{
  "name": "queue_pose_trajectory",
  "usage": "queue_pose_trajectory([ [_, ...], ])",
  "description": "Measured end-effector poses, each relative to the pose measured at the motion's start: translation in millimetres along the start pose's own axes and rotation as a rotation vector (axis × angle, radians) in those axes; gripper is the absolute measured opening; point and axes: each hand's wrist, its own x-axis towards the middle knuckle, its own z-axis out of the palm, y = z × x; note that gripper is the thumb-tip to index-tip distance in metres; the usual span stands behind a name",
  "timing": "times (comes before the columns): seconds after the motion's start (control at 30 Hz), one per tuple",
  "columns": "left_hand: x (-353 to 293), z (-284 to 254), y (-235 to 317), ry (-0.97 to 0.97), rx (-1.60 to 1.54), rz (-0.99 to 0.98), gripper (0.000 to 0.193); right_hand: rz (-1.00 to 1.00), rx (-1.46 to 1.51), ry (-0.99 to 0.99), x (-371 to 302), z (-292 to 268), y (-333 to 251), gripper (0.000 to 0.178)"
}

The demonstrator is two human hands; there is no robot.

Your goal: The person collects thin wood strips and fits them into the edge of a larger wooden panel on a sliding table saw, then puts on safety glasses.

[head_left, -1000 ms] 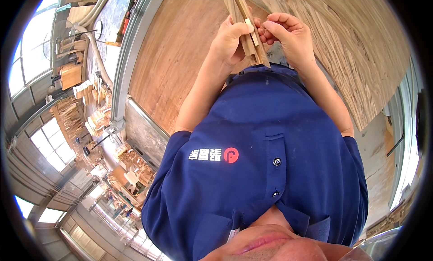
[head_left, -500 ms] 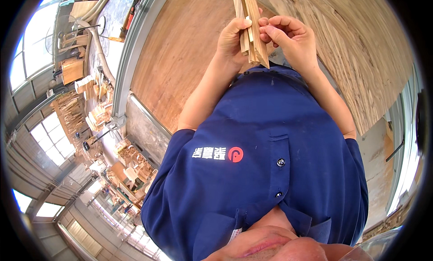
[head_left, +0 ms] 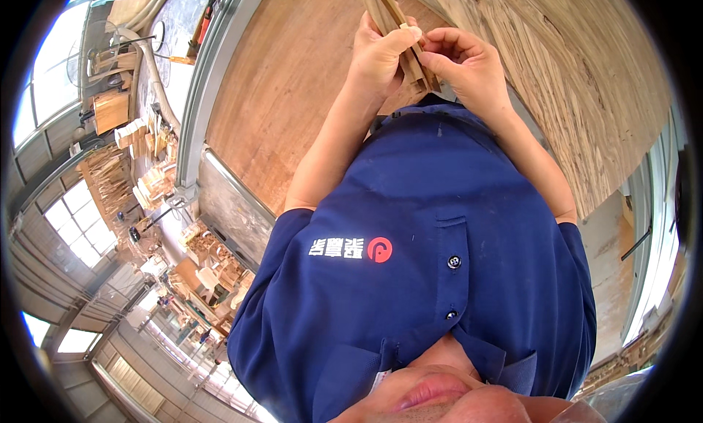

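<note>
Several narrow wooden strips (head_left: 376, 7) lie side by side in my hands, close in front of my waist. My left hand (head_left: 379, 61) is closed around them, its thumb pressed across the top. On the other side, my right hand (head_left: 472, 64) has curled fingers, with the thumb and fingertips pinching the edge of a strip near its lower end. The strips run away from me past the top of the picture, so their far ends are out of sight.
Beneath the hands is a reddish-brown wooden board (head_left: 282, 79). A large panel with streaked grain (head_left: 578, 79) extends to the right. A grey metal rail (head_left: 207, 79) borders the left side. Stacked wood pieces (head_left: 110, 178) and a pale hose (head_left: 161, 94) are farther left.
The strips have tilted and turned slightly, and their near ends show less. My left hand has rolled over them with its thumb farther across. My right hand has shifted slightly left.
</note>
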Motion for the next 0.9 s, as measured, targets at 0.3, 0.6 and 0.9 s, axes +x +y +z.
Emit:
queue_pose_trajectory([
  [0.3,1,-1,-3,0.008,0.176,0.210,0.044,0.066,-0.027,0.025,11,-2,7,0.026],
  [0.6,2,3,-4,0.031,0.196,0.205,0.037,0.049,0.024,0.003,13,-6,16,0.028],
  [0.9,-5,9,-2,0.084,0.600,0.373,0.042,0.041,0.011,-0.063,11,-10,15,0.021],
])
